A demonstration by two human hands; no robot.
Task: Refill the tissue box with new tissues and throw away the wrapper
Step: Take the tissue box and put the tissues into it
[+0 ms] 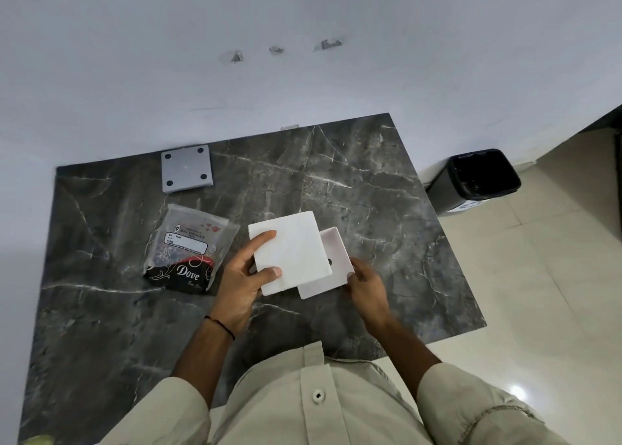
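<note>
While the left hand [240,276] grips a white tissue stack [289,251] by its left edge, thumb on top near the lower corner and index finger across the upper corner, the stack sits over the middle of the dark marble table [387,192], partly covering the white tissue box [336,266]. Box pokes out from under the stack on the right and lower side, with a small dark oval mark visible on it right at the stack's edge. Right hand [367,286] pinches the box at its lower right corner, fingers closed on the rim. Can't tell if box or stack rests on the table or is lifted. Left of the left hand, close by, the clear plastic wrapper [188,247] lies flat on the table, printed label up, black-and-red band at its near end. Further back on the left, a grey square plate [186,168] with four dark dots at the corners lies near the wall. Thin dark band on the left wrist. Beige shirt sleeves at the bottom of view. Off the table's right side, a black-lined bin [478,178] stands on the tiled floor against the wall, well apart from the hands.
</note>
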